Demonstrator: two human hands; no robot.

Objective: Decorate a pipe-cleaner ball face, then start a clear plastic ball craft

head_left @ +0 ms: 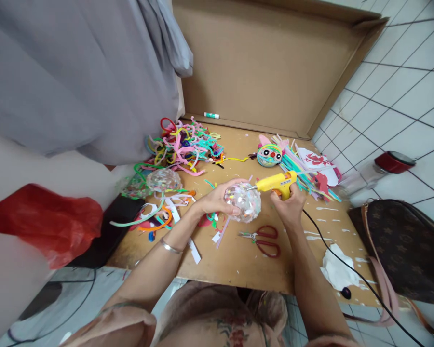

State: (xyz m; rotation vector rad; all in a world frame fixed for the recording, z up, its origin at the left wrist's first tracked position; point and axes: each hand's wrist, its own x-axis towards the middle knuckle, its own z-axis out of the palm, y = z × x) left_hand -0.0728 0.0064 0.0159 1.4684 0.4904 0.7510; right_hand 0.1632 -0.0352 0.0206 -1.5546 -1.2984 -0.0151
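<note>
Left hand: the left hand (217, 198) is curled around a clear ball (243, 201) filled with coloured scraps, the fingers pressed on its side, just above the cardboard sheet (238, 260).
Right hand: the right hand (291, 205) is wrapped tight on the handle of a yellow glue gun (275, 183), whose nozzle touches the ball's upper right side.
Doing it well: I judge the ball should stay steady, the glue come in small drops, and the fingers keep away from the hot tip.
Near the ball: red scissors (264, 239) lie just below it; a pile of pipe cleaners (184, 144) is at its upper left.
Writing: a label on the gun is too small to read.
</note>
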